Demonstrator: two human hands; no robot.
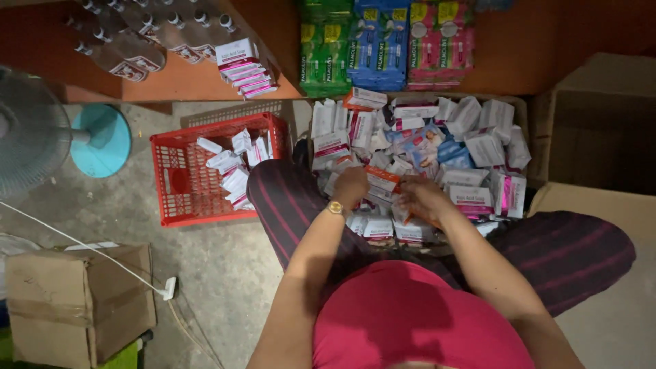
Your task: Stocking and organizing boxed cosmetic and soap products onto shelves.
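— Sorting small soap boxes, from the look of it: both hands meet over the open carton point(523, 109) packed with white and pink boxes. Where is the one in hand?

— The orange and white box point(380, 183) sits between the 2 hands, near the carton's front edge, just above the heap. The left hand point(352, 188), with a gold watch point(335, 207) at the wrist, has its fingers curled around the box's left end. The right hand point(420, 198) closes on the right end, fingers bent inward; whether it also pinches a 2nd box below, I cannot tell

— So which step is this?

— I judge it a pick or a check of 1 box, lifted clear of the pile. The red crate point(179, 198) to the left holds a few white boxes point(232, 167) along its right wall, well short of full

— And the next move?

— Probably 1 hand must let go while the other keeps a firm pinch, then carry the box sideways over the knee point(273, 195) to the crate without knocking the loose heap
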